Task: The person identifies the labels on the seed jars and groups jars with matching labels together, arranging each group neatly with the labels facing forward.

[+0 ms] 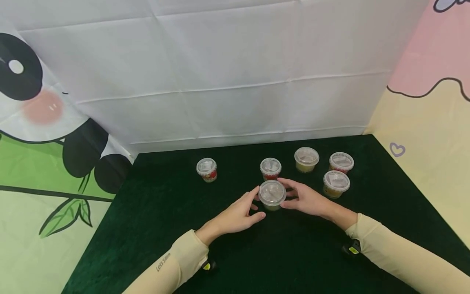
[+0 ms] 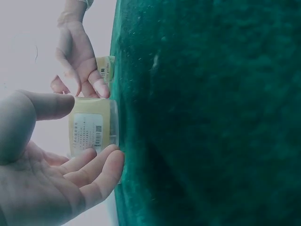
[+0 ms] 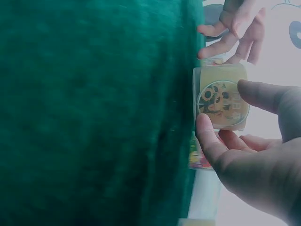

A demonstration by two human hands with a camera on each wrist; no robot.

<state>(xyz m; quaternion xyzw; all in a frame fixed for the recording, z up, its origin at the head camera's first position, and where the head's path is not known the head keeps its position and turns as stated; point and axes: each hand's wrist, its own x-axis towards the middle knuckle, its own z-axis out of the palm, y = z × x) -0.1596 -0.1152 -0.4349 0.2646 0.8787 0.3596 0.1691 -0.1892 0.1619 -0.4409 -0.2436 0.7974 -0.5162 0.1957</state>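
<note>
A lidded clear cup [image 1: 272, 193] stands upright on the dark green cloth between the two hands. My left hand [image 1: 236, 213] is at its left side, fingertips close to the rim and thumb spread away. From the right, my right hand [image 1: 308, 199] reaches the cup with thumb and forefinger spread beside the rim; whether they press on it cannot be told. The left wrist view shows a printed label on the cup [image 2: 91, 125] between spread thumb and fingers. A round flower picture marks the cup [image 3: 220, 101] in the right wrist view.
Just behind the middle cup is a red-labelled cup [image 1: 270, 168]. Another small cup [image 1: 207, 169] stands to the left. At the right are a yellowish cup [image 1: 306, 159], a red one [image 1: 341, 161] and a brownish one [image 1: 335, 183]. A white cloth wall [image 1: 235, 110] rises behind.
</note>
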